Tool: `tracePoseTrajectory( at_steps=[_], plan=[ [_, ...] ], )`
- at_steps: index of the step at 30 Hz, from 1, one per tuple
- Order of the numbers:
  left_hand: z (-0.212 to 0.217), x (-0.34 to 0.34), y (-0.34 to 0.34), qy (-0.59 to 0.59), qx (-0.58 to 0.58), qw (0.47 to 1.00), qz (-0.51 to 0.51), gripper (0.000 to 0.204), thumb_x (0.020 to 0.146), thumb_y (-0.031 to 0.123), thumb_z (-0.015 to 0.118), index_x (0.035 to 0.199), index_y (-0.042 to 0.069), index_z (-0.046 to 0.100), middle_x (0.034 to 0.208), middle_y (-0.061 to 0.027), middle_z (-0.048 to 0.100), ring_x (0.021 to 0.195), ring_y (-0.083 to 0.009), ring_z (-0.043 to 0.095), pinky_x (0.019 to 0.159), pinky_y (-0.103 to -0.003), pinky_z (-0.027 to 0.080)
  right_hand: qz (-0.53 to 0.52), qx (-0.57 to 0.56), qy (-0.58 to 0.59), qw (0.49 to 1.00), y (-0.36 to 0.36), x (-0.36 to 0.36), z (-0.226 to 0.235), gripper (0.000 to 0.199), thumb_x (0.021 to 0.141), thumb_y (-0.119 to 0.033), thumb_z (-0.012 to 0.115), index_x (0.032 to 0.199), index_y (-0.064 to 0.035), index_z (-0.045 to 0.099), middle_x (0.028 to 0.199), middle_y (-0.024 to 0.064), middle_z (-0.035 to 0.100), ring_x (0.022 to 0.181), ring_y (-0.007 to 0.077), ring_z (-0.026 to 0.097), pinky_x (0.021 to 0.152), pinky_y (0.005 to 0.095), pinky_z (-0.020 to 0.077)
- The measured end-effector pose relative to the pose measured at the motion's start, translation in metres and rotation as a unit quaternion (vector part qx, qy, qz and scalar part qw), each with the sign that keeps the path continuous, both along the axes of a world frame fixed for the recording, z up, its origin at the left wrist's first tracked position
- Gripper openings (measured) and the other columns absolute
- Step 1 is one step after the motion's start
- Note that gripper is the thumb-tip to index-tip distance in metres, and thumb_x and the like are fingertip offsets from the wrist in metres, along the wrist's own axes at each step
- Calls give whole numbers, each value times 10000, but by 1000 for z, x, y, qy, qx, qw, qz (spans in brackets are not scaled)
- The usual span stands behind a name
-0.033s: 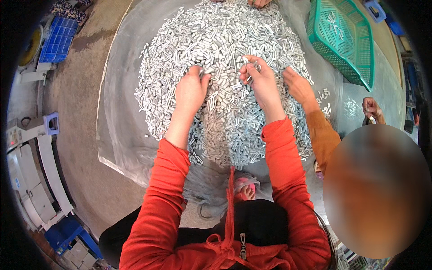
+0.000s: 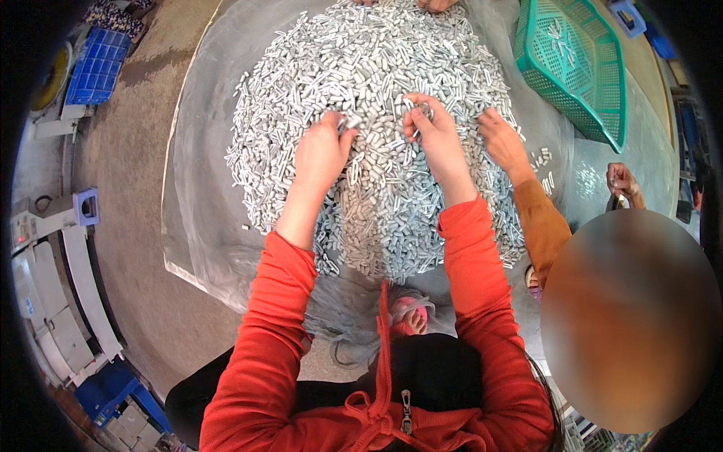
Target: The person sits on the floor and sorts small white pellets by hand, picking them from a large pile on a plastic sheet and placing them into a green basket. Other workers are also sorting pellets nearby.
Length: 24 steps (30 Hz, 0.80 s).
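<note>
A big heap of small silver-grey metal pieces (image 2: 376, 68) lies on a clear plastic sheet (image 2: 203, 151) spread over the floor. My left hand (image 2: 322, 154) rests on the middle of the heap, fingers curled around a few pieces at its tips. A little to the right, my right hand (image 2: 437, 139) pinches some pieces between thumb and fingers. Both my sleeves are red.
A co-worker's hand (image 2: 501, 139) with an orange sleeve digs into the heap just right of my right hand; their other hand (image 2: 623, 183) is off the sheet. A green plastic basket (image 2: 580, 68) stands at the back right. A blue crate (image 2: 94, 71) and white machine parts (image 2: 60, 301) are on the left.
</note>
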State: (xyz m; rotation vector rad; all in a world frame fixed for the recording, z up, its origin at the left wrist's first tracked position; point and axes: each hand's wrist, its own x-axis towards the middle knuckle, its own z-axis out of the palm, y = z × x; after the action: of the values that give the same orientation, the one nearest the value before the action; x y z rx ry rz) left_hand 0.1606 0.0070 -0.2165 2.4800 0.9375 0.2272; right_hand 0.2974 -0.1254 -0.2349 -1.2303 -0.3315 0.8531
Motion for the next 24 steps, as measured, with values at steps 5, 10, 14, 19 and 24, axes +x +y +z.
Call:
tracePoseTrajectory(
  at_steps=[5, 10, 14, 19, 24],
  plan=[
    [-2, -21, 15, -71, -119, 990, 10, 303, 800, 264, 657, 907, -12, 591, 832, -156, 652, 747, -314, 618, 670, -397, 472, 83, -200, -394, 893, -3, -15, 5, 167, 816, -183, 613, 946, -79, 597, 803, 113, 603, 716, 245, 582, 620, 355, 467],
    [4, -45, 33, -290, -593, 747, 79, 214, 888, 188, 555, 1008, 11, 572, 830, -43, 586, 713, -132, 515, 637, -281, 424, 127, -307, -515, 790, -10, -20, 12, 237, 725, -202, 696, 899, -67, 608, 832, 145, 609, 796, 334, 603, 677, 428, 486],
    [15, -45, 31, -300, -605, 735, 64, 230, 851, 124, 565, 1060, 27, 558, 742, -3, 514, 617, -88, 426, 562, -236, 367, 109, -261, -510, 812, -15, -15, 5, 212, 734, -176, 692, 867, -36, 603, 832, 148, 598, 770, 331, 590, 670, 393, 481],
    [0, -30, 14, -47, -74, 990, -112, 195, 794, 181, 622, 961, 82, 635, 766, -101, 614, 696, -256, 607, 627, -344, 470, 19, -109, -162, 981, -17, -13, 6, 129, 865, -116, 568, 974, -47, 559, 812, 70, 576, 710, 158, 532, 635, 263, 432],
    [-7, -25, 12, -23, 5, 990, -140, 186, 802, 208, 629, 928, 72, 645, 892, -112, 646, 749, -279, 620, 661, -363, 481, 13, -113, -179, 977, -9, -20, 3, 123, 890, -125, 529, 973, -42, 492, 809, 115, 616, 714, 183, 580, 637, 319, 465]
  ],
)
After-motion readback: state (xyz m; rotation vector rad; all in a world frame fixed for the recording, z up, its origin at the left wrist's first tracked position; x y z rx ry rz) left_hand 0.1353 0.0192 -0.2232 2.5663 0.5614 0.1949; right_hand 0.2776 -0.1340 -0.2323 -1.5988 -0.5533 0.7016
